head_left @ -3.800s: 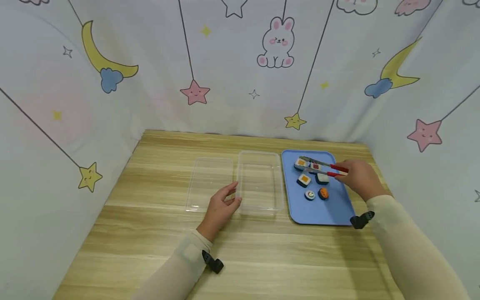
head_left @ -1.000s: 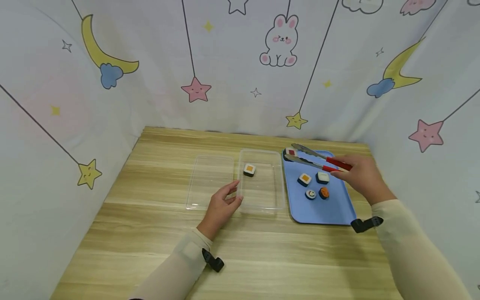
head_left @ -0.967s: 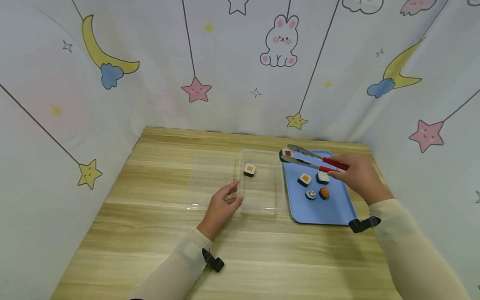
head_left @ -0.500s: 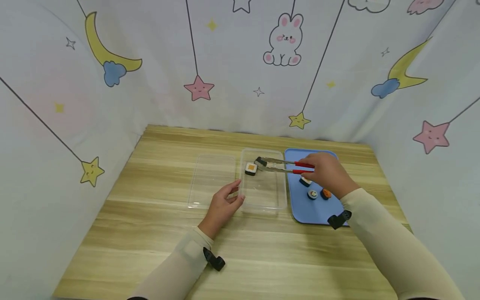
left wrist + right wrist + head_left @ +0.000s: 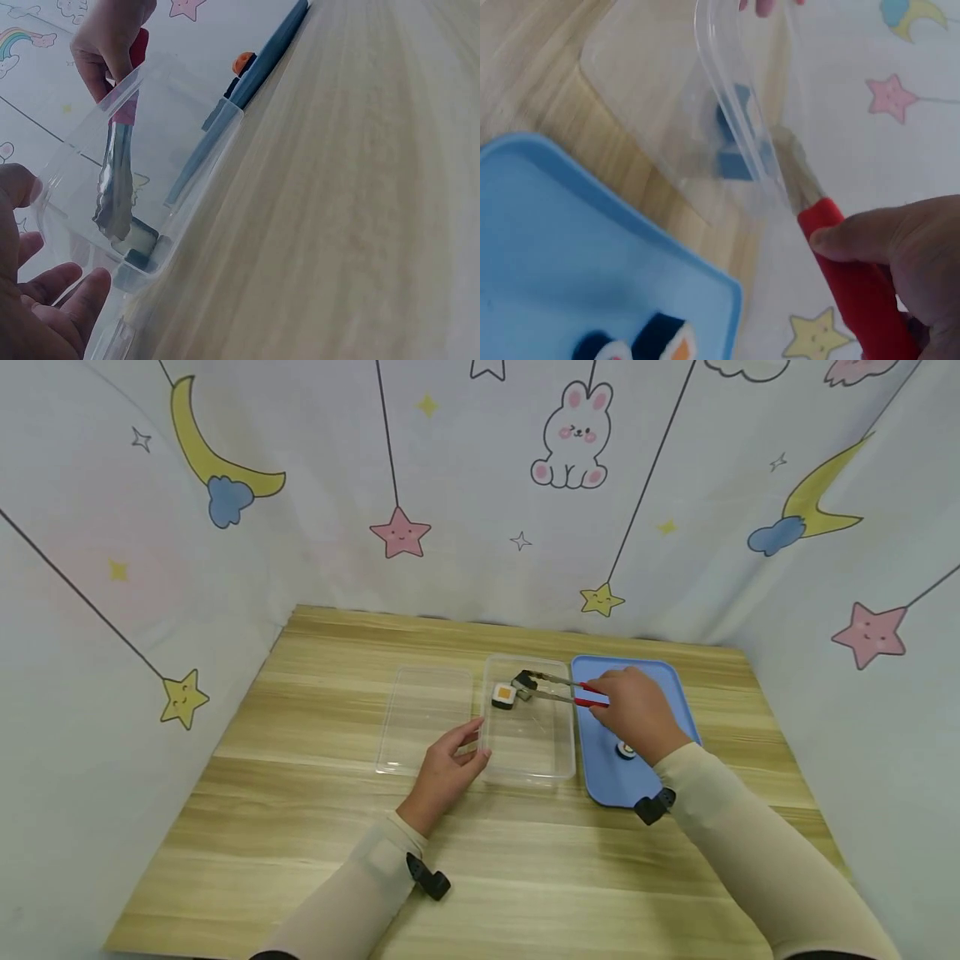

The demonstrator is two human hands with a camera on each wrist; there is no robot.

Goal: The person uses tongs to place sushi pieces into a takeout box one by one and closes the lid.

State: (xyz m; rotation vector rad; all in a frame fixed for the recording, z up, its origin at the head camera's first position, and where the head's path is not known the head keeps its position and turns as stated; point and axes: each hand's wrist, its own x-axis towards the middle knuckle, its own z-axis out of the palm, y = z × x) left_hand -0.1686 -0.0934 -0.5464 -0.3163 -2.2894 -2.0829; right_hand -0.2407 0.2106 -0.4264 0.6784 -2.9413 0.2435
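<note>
My left hand (image 5: 442,774) touches the left wall of a clear plastic container (image 5: 528,743) from outside, fingers spread and lightly bent. Red-handled metal tongs (image 5: 558,679) are in the grip of my right hand (image 5: 637,710), which is over the blue tray. Their tips are inside the container at a dark-sided toy sushi piece (image 5: 524,683), tilted; whether they still squeeze it I cannot tell. Beside it sits a white sushi piece with an orange centre (image 5: 504,696). In the left wrist view the tongs (image 5: 115,180) reach down to the container floor.
A clear lid (image 5: 427,718) lies left of the container. The blue tray (image 5: 603,781) on the right bears a small round sushi piece (image 5: 626,749); my right hand hides others in the head view. Patterned curtains surround the wooden table (image 5: 480,877) behind and at both sides.
The orange-centred sushi piece has gone from the tray into the container. After that, my right hand has carried a red-centred piece leftward with the tongs. My left hand has stayed at the container.
</note>
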